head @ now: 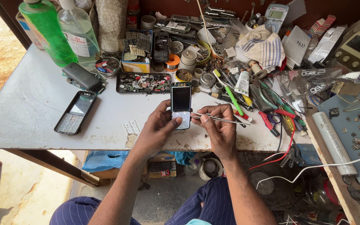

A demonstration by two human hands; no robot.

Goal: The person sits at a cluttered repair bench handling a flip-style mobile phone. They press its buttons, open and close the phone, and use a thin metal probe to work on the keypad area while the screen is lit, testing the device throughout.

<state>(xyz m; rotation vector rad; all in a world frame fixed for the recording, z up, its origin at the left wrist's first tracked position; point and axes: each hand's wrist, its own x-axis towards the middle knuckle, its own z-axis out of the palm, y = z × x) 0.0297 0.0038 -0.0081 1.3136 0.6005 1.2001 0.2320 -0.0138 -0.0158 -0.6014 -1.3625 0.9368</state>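
Note:
My left hand grips a small opened phone by its lower white part, with the dark screen facing up. My right hand pinches metal tweezers, whose tips touch the phone's lower right side. Both hands hover over the front edge of a worn white table.
A phone front cover and a black phone lie at left, behind them a green bottle and a clear bottle. A black parts tray, screwdrivers and pliers, a white tube and a multimeter crowd the right.

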